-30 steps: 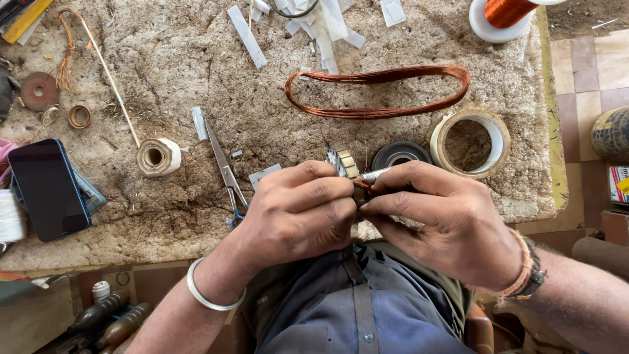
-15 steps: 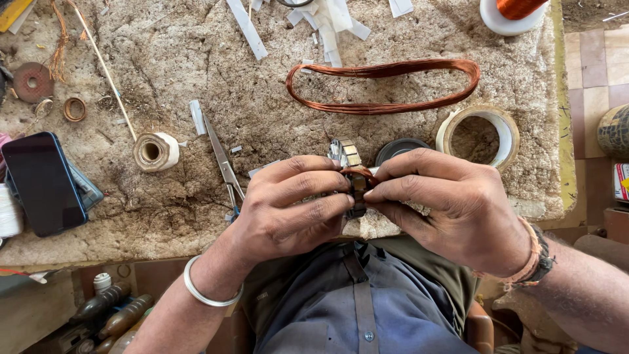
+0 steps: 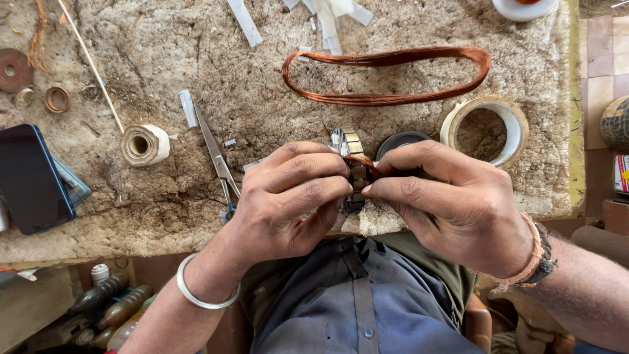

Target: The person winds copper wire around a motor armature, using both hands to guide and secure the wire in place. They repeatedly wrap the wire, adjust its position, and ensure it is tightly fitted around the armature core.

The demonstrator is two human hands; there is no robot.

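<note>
rough workbench [image 3: 164, 196], left hand [image 3: 288, 200], right hand [image 3: 452, 210] hiding small wound core [image 3: 357, 172]

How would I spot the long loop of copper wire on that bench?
Start at the worn, crumbly bench top. Beyond the left hand and right hand, near the far edge, lies the copper wire loop, flat and stretched sideways. Unlike the round tape ring beside it, it is thin, shiny and reddish-orange.

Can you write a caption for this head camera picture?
Left hand and right hand pinch a small metal core wound with copper wire, above a worn workbench.
</note>
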